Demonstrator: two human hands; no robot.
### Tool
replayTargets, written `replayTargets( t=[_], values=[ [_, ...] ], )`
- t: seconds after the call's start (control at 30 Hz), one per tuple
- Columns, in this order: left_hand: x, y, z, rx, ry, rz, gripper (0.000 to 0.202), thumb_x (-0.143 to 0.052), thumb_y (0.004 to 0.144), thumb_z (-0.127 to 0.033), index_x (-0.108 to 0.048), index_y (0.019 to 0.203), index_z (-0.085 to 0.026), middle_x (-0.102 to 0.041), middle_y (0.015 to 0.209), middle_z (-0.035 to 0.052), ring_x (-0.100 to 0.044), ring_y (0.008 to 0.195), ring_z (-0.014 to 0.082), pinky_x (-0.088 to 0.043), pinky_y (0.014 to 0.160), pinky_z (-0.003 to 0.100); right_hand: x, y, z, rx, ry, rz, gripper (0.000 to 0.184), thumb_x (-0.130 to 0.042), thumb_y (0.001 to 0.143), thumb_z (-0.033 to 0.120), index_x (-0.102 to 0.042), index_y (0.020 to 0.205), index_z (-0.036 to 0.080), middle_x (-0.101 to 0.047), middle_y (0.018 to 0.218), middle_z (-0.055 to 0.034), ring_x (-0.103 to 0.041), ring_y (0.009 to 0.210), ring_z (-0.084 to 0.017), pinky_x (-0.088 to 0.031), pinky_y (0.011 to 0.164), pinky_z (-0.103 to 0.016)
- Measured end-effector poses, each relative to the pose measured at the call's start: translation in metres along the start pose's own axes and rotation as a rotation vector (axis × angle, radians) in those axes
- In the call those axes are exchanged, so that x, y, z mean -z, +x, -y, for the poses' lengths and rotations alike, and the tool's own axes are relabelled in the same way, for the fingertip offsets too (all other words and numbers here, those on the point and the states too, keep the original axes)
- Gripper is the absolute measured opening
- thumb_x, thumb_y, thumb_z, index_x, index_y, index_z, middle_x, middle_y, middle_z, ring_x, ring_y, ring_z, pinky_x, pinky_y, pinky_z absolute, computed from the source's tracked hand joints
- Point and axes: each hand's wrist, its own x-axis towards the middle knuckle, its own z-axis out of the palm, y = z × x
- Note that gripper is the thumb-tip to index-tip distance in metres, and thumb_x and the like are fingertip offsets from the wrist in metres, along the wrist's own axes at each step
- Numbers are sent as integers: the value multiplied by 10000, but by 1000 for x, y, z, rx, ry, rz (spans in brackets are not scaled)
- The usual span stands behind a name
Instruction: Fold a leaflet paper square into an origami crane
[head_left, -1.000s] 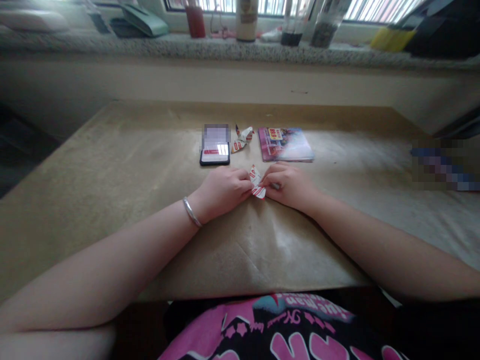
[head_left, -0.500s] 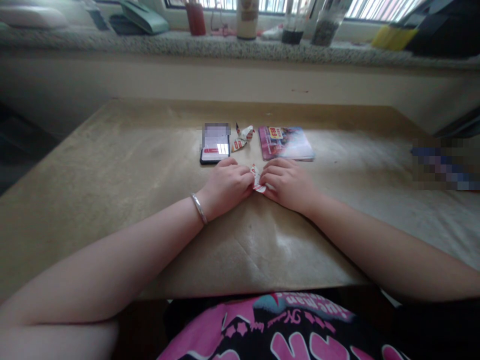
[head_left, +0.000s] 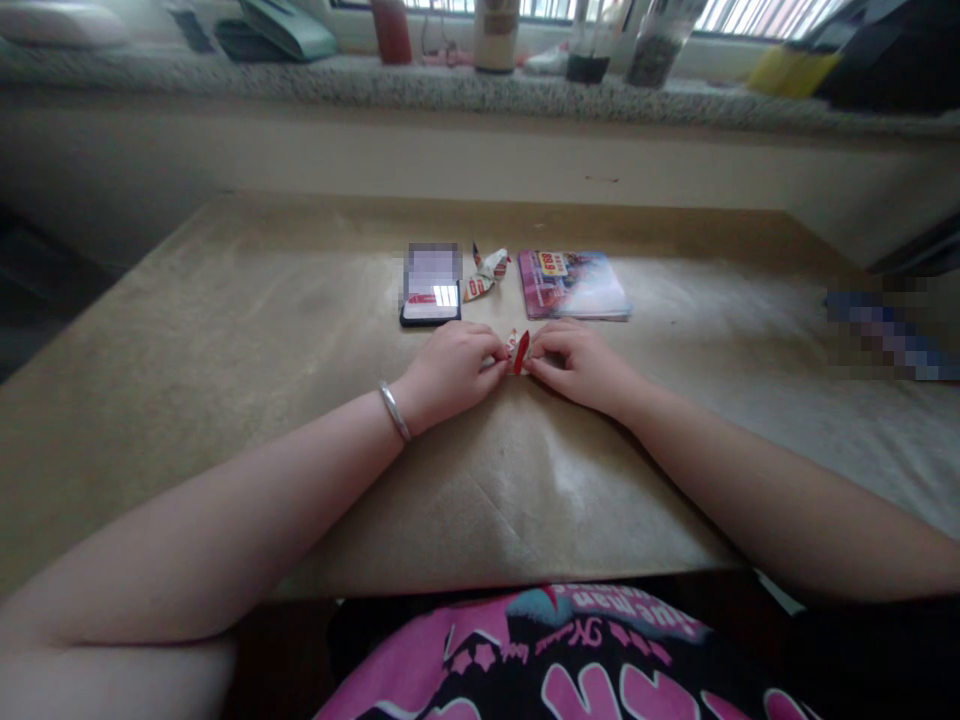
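Both of my hands meet at the middle of the brown table (head_left: 225, 330) and pinch a small folded piece of red-and-white paper (head_left: 517, 350). My left hand (head_left: 450, 370), with a silver bangle on its wrist, grips the paper's left side with curled fingers. My right hand (head_left: 577, 365) grips its right side the same way. The paper stands upright between the fingertips, mostly hidden by them.
Behind my hands lie a black phone (head_left: 430, 290), a finished folded paper figure (head_left: 486, 272) and a pink printed booklet (head_left: 571, 285). A stone window ledge (head_left: 450, 95) at the back carries jars, a red cup and other items. Blurred objects sit at the right edge.
The paper was flatter and tilted a second ago; now it is squeezed narrower and upright. Both hands have shifted slightly away from me.
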Motion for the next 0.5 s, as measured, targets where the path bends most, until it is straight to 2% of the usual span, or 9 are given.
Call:
replayTargets(
  t=[0.17,0.27,0.5],
  values=[
    [0,2,-3,65,56,-4,171,-565,837,-236,-690,751,-157,-688,787,50,-595,805,192,-419,820,335,-2,0,4,-119,-15,-56,70,-612,756,197,-598,688,188,-636,721,-45,-550,714,-181,-411,703,-315],
    [0,4,-5,83,82,-9,170,-576,830,-251,-682,732,-160,-680,758,40,-588,785,191,-402,832,351,-1,0,8,-204,-28,-92,78,-627,767,232,-601,707,190,-637,719,-38,-546,693,-175,-396,668,-305],
    [-3,6,-2,121,-39,-26,149,-616,808,-237,-670,693,-159,-673,747,37,-589,742,165,-418,716,283,-6,5,5,-321,63,-118,123,-676,740,232,-583,668,197,-646,699,-15,-569,664,-156,-423,648,-292]
  ],
)
